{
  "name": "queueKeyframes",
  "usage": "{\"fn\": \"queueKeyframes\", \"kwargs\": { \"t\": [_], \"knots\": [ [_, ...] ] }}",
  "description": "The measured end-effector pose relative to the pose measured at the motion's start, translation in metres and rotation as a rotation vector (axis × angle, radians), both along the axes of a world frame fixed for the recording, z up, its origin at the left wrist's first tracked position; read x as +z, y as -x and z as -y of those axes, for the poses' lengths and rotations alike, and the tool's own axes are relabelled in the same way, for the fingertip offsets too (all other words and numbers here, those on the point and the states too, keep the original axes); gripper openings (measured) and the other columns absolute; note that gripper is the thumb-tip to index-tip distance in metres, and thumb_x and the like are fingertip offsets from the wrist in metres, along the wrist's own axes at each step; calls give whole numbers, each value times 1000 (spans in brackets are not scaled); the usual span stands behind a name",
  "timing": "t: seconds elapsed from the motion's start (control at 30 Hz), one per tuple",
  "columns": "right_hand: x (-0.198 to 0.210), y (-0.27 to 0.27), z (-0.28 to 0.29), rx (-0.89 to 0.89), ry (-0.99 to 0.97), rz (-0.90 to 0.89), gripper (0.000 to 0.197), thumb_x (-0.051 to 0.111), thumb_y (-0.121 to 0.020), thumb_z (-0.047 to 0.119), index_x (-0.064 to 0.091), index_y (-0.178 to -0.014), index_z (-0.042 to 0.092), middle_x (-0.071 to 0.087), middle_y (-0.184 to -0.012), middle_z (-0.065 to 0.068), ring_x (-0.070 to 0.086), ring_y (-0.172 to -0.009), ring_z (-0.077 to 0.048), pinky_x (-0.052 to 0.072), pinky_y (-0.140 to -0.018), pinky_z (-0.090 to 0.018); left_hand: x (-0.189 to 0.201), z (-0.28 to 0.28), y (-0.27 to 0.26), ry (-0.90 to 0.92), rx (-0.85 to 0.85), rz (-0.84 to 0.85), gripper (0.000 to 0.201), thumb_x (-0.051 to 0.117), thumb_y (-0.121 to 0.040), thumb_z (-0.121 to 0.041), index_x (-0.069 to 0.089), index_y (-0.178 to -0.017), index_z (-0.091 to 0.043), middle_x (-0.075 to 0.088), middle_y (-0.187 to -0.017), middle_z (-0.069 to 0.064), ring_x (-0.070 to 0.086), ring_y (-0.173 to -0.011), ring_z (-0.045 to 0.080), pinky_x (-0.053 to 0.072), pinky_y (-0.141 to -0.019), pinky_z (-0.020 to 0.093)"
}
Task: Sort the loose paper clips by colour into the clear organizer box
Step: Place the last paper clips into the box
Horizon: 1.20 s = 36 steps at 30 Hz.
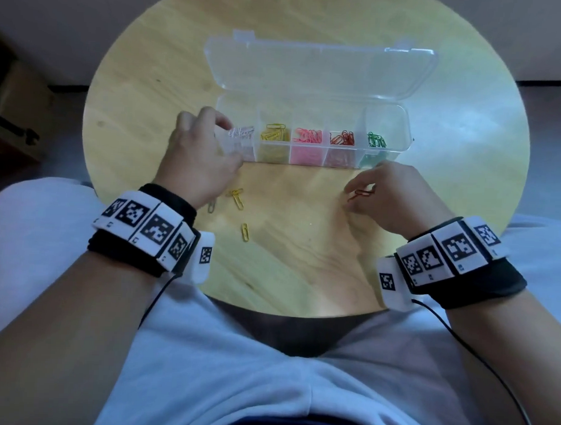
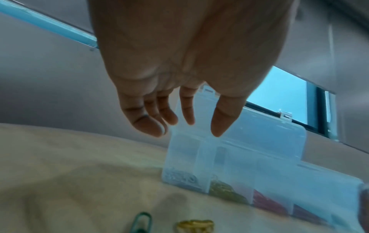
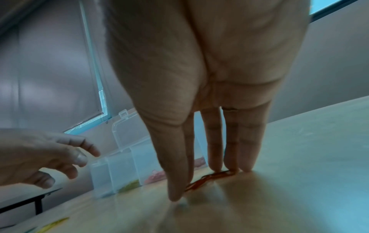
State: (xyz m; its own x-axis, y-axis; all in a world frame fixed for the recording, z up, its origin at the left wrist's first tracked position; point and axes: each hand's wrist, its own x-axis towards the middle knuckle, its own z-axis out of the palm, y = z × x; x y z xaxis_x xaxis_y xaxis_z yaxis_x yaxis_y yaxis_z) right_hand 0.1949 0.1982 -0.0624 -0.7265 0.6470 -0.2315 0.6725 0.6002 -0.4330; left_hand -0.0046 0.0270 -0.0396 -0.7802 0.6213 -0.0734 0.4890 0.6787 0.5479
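Our left hand (image 1: 200, 155) hovers with loose, empty fingers over the clear organizer box's (image 1: 309, 156) leftmost compartment. Our right hand (image 1: 397, 197) presses straight fingertips (image 3: 215, 167) onto a red clip (image 1: 362, 193) lying on the worktop (image 1: 133, 111); yellow clips (image 1: 238, 198) lie nearby.

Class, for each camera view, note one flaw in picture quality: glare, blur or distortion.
Head view: glare washes the table at right, its round edge bulging. Left wrist view: organizer box smeared by blur. Right wrist view: red paper clip blurred, right hand stretched.
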Motion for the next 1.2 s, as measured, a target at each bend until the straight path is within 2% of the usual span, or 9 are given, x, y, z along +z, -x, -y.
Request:
{"fn": "queueKeyframes", "kwargs": {
  "t": [0.13, 0.27, 0.47, 0.57, 0.63, 0.77, 0.87, 1.03, 1.2],
  "knots": [
    [1, 2, 4, 23, -56, 14, 23, 75, -75, 10, 78, -94, 22, 69, -93, -5, 60, -88, -21, 45, -76, -25, 4, 8, 10, -31, 47, 47, 27, 65, -83, -27, 56, -108, -25, 58, -105, 0, 57, -94, 19, 44, -80, 31],
    [1, 4, 5, 42, -61, 32, 21, 74, -74, 7, 79, -88, 22, 71, -88, -3, 59, -83, -19, 42, -72, -23, 3, 14, 11, 136, -18, 82, 10, 66, -79, -24, 62, -88, -27, 65, -86, -6, 60, -82, 18, 45, -69, 29],
    [5, 5, 9, 58, -74, 47, 18, 74, -76, 6, 79, -85, 20, 57, -65, 9, 54, -73, -13, 35, -68, -18, -13, 12, 4, 333, -267, 83, 28, 77, -73, -16, 65, -96, -28, 60, -98, -5, 56, -84, 15, 43, -75, 28],
    [3, 6, 12, 69, -72, 34, 16, 72, -79, 6, 79, -83, 19, 65, -69, 3, 55, -71, -13, 36, -68, -19, -14, 5, -1, 379, -368, 12, 34, 80, -72, -13, 66, -97, -31, 52, -100, -4, 51, -91, 16, 44, -79, 29],
    [1, 6, 13, 75, -71, 19, 15, 71, -80, 5, 80, -83, 17, 73, -77, -1, 60, -75, -16, 40, -70, -21, -14, 2, -5, 394, -386, -2, 31, 78, -72, -8, 68, -92, -30, 58, -98, -3, 55, -88, 17, 45, -75, 29],
    [-2, 7, 14, 76, -85, 16, 13, 71, -80, 7, 79, -83, 16, 74, -82, -5, 65, -81, -22, 48, -74, -25, -12, -2, -16, 408, -426, -70, 21, 66, -80, -2, 71, -82, -22, 67, -95, 3, 62, -87, 22, 43, -69, 27],
    [-2, 9, 17, 74, -105, 39, 7, 72, -79, 12, 77, -82, 16, 72, -85, -7, 65, -82, -26, 51, -75, -30, -10, -4, -22, 447, -460, -102, 13, 67, -81, -4, 70, -87, -16, 66, -95, 5, 63, -89, 25, 47, -70, 30],
    [0, 13, 28, 132, -151, 117, 5, 70, -81, 19, 73, -82, 16, 70, -86, -5, 62, -82, -26, 49, -72, -30, -14, -6, -28, 528, -500, -135, 12, 69, -79, -10, 63, -90, -10, 62, -95, 8, 60, -89, 28, 54, -77, 40],
    [0, 14, 31, 134, -145, 135, 7, 63, -81, 14, 68, -78, 12, 67, -86, -5, 58, -79, -25, 43, -67, -28, -18, -7, -28, 516, -508, -142, 11, 67, -76, -11, 62, -86, -10, 62, -91, 6, 60, -85, 27, 53, -71, 37]
  ]
}}
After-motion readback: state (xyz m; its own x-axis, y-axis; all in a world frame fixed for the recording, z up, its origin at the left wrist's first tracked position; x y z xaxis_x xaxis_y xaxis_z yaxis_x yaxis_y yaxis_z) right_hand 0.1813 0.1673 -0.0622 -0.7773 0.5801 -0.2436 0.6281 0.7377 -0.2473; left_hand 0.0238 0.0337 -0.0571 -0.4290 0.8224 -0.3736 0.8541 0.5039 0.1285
